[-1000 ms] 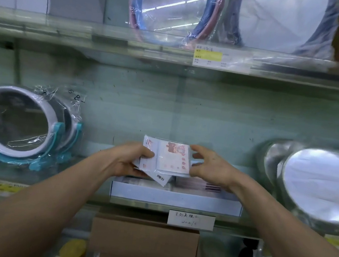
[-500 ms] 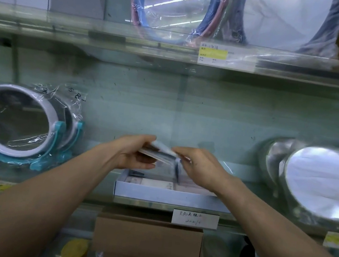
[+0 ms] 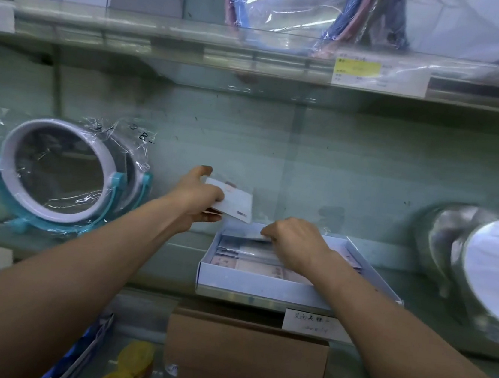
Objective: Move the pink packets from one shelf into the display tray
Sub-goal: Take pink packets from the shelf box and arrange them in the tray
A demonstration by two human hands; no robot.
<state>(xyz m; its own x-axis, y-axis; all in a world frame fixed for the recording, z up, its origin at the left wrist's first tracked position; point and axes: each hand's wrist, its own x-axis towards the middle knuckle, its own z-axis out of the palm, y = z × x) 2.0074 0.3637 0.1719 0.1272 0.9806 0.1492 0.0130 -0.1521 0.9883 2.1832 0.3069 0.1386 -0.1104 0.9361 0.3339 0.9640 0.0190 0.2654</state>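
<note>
Your left hand has its fingers closed on a small stack of pink packets, thumb raised along the top edge, the white backs of the packets facing you and tilted slightly; the stack hangs in the air just above and to the left of the display tray's back-left corner, not touching it. Your right hand reaches down into the tray, palm down, with its fingers curled narrow and pressed on a clear-wrapped packet at the back of the tray; whether they pinch it or only rest on it, you cannot tell. More pink packets already lie flat in the tray, in overlapping rows toward the front wall. The tray is a shallow pale blue box sitting at the front edge of the glass shelf, above a handwritten label. To the left on the same shelf stands a round mirror on a teal stand, wrapped in plastic film. To the right stands a larger silver mirror, partly cut off by the frame. Below the shelf sits a brown cardboard box
</note>
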